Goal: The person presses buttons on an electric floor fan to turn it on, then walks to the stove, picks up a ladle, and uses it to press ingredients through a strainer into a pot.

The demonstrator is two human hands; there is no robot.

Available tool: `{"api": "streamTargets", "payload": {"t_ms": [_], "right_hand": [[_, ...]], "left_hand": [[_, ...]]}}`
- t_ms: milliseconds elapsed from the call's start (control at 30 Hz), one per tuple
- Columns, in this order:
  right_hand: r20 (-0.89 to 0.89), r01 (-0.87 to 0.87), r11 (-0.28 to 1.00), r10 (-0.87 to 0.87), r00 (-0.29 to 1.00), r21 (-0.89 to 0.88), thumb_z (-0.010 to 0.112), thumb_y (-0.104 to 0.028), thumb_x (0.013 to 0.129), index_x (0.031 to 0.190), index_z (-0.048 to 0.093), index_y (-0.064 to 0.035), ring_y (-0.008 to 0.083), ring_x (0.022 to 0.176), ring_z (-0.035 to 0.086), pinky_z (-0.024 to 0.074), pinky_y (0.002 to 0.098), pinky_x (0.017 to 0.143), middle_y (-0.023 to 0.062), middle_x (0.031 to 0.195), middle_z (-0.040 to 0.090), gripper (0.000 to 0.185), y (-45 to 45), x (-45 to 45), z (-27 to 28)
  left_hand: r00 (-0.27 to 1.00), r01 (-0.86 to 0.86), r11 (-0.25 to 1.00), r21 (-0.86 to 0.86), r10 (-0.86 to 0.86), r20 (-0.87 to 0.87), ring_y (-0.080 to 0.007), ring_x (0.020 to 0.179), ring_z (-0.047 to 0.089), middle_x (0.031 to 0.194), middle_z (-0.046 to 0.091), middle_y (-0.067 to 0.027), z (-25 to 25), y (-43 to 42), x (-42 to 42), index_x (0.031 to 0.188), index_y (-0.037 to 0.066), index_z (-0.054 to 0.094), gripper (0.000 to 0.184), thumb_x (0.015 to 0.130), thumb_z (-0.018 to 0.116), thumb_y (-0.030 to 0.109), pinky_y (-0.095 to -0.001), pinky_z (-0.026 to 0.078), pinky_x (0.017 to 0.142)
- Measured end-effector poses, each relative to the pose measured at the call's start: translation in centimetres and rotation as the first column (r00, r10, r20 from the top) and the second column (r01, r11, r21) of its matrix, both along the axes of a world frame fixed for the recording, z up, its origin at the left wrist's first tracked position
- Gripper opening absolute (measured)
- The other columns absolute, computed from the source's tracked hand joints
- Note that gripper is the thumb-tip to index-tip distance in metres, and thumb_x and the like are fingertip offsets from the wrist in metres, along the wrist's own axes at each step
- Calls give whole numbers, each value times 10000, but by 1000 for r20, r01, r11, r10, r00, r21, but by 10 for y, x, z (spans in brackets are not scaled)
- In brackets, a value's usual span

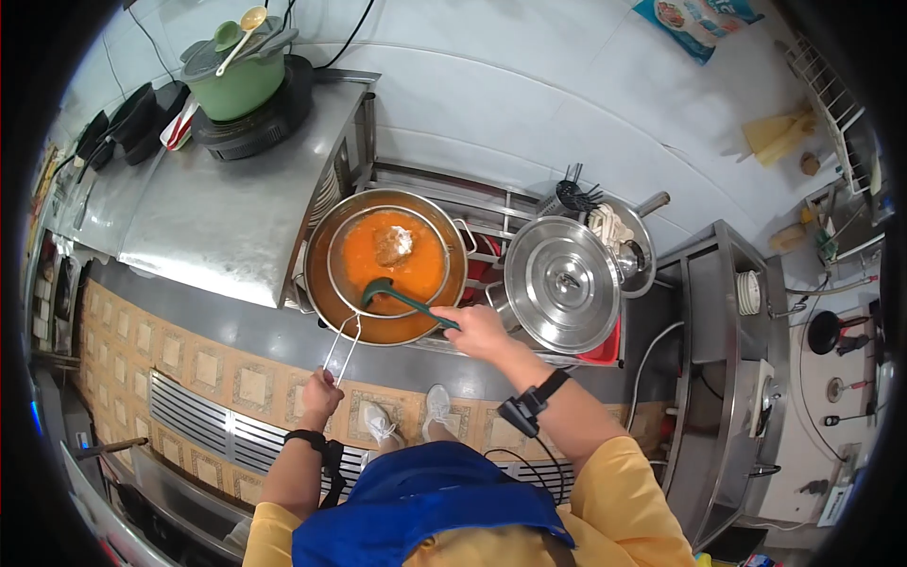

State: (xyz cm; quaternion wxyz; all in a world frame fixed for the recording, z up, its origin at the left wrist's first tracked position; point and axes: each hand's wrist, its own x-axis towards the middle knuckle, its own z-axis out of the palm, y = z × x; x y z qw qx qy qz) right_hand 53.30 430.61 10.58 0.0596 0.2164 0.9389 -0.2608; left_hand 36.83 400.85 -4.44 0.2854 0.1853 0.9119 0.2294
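A large steel pot point(319, 248) holds orange liquid. Inside its rim sits a round wire strainer point(342, 364), whose mesh basket lies partly in the liquid. My left hand point(322, 392) is closed around the end of the strainer's wire handle, in front of the pot. A brownish lump with white on it point(394, 246) shows in the orange liquid within the strainer. My right hand point(475, 331) grips the handle of a dark green ladle point(406, 300). The ladle's head rests over the near side of the strainer, at the liquid's surface.
Right of the pot, a steel lid point(567, 283) covers another pot. Behind it stand a bowl with pale pieces point(609, 227) and a holder of black utensils point(572, 194). A green pot point(236, 85) sits on a cooker on the left steel counter point(217, 208). Steel shelving point(713, 312) stands at right.
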Motion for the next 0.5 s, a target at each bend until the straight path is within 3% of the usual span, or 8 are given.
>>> {"api": "streamTargets", "payload": {"t_ms": [133,367,500], "right_hand": [[64,11,990,-20,998,144,594,-209,748,1169,559,-239,320,736,609,474,428,660,125,787,640,424,24,30,22],[-69,423,903,-428,901,-81,544,-261,814,1243,456,-199,356,871,598,462,459,755,161,924,636,442,34,0,18],[-107,517,850,-526,843,-103,540,-257,824,1235,468,-189,359,933,587,458,453,802,180,984,624,423,33,-40,-19]], "left_hand": [[1000,4,1000,-13,-4,0,-320,691,596,680,594,-118,16,3,0,746,75,500,291,527,693,69,-392,472,638],[1000,22,1000,15,-21,-22,-329,699,595,688,596,-127,6,0,-1,743,77,505,262,545,677,75,-398,468,631],[999,18,999,-51,-21,-42,-333,711,599,705,604,-131,20,5,1,756,84,513,255,556,671,81,-402,471,640]]}}
